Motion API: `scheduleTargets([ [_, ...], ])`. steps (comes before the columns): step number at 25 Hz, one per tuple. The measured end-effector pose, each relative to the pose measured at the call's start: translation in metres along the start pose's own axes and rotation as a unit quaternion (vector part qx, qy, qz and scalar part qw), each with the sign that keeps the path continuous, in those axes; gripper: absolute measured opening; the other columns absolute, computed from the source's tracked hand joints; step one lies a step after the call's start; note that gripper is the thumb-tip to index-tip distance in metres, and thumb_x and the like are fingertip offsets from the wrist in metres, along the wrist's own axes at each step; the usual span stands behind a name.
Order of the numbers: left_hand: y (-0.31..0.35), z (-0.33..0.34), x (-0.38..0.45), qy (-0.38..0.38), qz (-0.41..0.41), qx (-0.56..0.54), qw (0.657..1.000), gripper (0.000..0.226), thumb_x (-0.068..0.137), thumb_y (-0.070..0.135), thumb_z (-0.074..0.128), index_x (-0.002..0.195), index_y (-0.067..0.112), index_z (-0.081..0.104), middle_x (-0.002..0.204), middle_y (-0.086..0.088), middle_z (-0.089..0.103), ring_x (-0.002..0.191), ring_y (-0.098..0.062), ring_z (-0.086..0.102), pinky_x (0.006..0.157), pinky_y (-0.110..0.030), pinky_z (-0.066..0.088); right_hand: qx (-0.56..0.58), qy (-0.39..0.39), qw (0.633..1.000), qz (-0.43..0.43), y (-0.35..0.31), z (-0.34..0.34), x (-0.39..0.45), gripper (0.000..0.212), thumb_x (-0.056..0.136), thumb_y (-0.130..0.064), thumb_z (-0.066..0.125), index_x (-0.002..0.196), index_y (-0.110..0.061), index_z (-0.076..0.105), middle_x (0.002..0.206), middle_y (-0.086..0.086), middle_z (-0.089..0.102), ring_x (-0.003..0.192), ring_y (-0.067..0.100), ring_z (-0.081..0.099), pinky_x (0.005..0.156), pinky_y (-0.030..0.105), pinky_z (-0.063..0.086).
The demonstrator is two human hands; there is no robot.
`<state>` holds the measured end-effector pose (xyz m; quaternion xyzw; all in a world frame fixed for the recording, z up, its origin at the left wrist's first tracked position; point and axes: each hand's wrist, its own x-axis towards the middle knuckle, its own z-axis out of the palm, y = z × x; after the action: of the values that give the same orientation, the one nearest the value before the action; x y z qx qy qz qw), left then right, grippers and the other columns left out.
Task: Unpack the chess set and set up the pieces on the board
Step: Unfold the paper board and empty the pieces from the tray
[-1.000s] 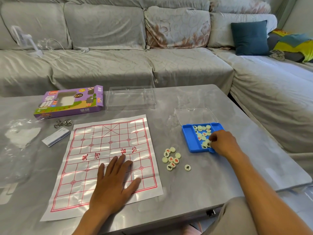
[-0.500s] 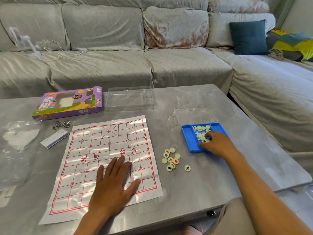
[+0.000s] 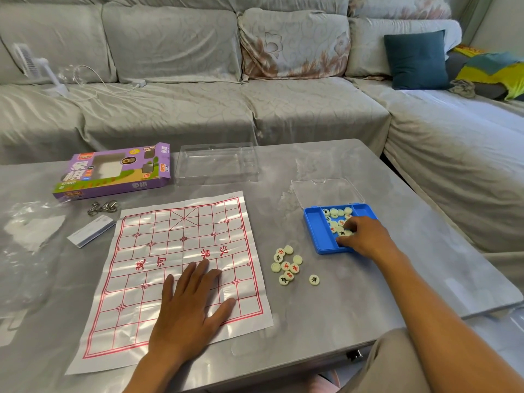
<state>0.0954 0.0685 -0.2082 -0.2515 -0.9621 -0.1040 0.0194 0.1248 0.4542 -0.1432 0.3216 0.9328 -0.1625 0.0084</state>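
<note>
A white paper chess board (image 3: 158,251) with red grid lines lies flat on the grey table. My left hand (image 3: 190,304) presses on its near half with the fingers spread. A blue tray (image 3: 314,231) to the right holds several round cream chess pieces (image 3: 336,214). My right hand (image 3: 365,236) reaches into the tray's near right part, its fingers curled over pieces there; what the fingertips hold is hidden. A cluster of several loose pieces (image 3: 286,266) lies on the table between board and tray, with one single piece (image 3: 314,279) a little apart.
The tray's clear lid (image 3: 326,192) lies open behind it. A purple box (image 3: 113,171) and a clear plastic insert (image 3: 217,163) sit at the back. Metal rings (image 3: 102,207), a small booklet (image 3: 90,231) and a plastic bag (image 3: 31,231) lie left. A sofa (image 3: 283,109) surrounds the table.
My right hand has slid from the tray's near right corner further in over the pieces. My left hand stays flat on the board.
</note>
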Motion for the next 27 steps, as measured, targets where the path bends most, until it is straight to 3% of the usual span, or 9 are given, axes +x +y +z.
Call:
scheduleTargets([
  [3,0.001,-0.001,0.0,0.003,-0.006,-0.002,1.0,0.076,0.082,0.083,0.011,0.142,0.041,0.032,0.157,0.011,0.016,0.146,-0.019,0.014,0.117,-0.055,0.007,0.001,0.041,0.999,0.007,-0.002,0.006,0.005,0.032,0.087,-0.027,0.065,0.117,-0.019,0.062,0.121,0.006,0.061,0.108,0.024,0.055,0.075,0.03,0.041],
  [6,0.001,-0.001,0.0,-0.001,-0.005,-0.006,1.0,0.077,0.081,0.084,0.012,0.142,0.041,0.032,0.157,0.011,0.016,0.146,-0.019,0.014,0.117,-0.055,0.007,-0.014,0.036,0.999,-0.003,-0.001,0.008,0.006,0.031,0.09,-0.013,0.057,0.121,-0.018,0.061,0.123,0.007,0.06,0.112,0.024,0.054,0.076,0.028,0.041],
  [11,0.001,-0.001,0.0,0.001,-0.007,-0.009,1.0,0.08,0.08,0.085,0.008,0.144,0.041,0.03,0.158,0.011,0.012,0.146,-0.018,0.01,0.117,-0.055,0.006,0.013,0.084,0.996,-0.007,0.001,0.012,0.01,0.027,0.091,-0.012,0.056,0.117,-0.015,0.063,0.117,0.009,0.064,0.107,0.027,0.057,0.076,0.034,0.045],
  [15,0.001,-0.001,0.001,-0.005,-0.01,-0.009,1.0,0.083,0.078,0.086,0.005,0.145,0.042,0.026,0.158,0.012,0.007,0.146,-0.017,0.006,0.118,-0.054,0.003,0.029,0.106,0.994,-0.003,-0.001,0.015,0.013,0.023,0.091,-0.012,0.058,0.113,-0.015,0.064,0.114,0.012,0.065,0.105,0.026,0.057,0.069,0.029,0.038],
  [21,0.002,-0.002,-0.001,-0.001,-0.007,-0.009,1.0,0.079,0.081,0.084,0.011,0.144,0.04,0.03,0.157,0.011,0.013,0.146,-0.018,0.011,0.117,-0.055,0.007,0.103,0.178,0.978,-0.026,-0.008,-0.002,0.0,0.022,0.085,-0.01,0.065,0.106,-0.007,0.072,0.103,0.012,0.071,0.094,0.026,0.063,0.079,0.037,0.051],
  [24,0.002,-0.002,0.0,0.005,-0.006,-0.011,1.0,0.08,0.08,0.084,0.009,0.144,0.041,0.03,0.158,0.011,0.013,0.146,-0.018,0.01,0.118,-0.055,0.005,0.251,0.116,0.958,-0.083,-0.043,-0.007,-0.023,0.015,0.082,-0.016,0.071,0.095,-0.01,0.073,0.078,0.001,0.072,0.068,0.015,0.067,0.071,0.032,0.056],
  [27,0.001,-0.001,0.001,0.003,-0.002,-0.005,1.0,0.081,0.08,0.085,0.006,0.144,0.041,0.029,0.158,0.012,0.01,0.146,-0.018,0.008,0.118,-0.053,0.003,0.18,0.011,0.964,-0.194,-0.084,0.009,-0.049,0.016,0.081,-0.018,0.072,0.097,-0.015,0.074,0.08,-0.006,0.068,0.069,0.005,0.061,0.072,0.022,0.053],
])
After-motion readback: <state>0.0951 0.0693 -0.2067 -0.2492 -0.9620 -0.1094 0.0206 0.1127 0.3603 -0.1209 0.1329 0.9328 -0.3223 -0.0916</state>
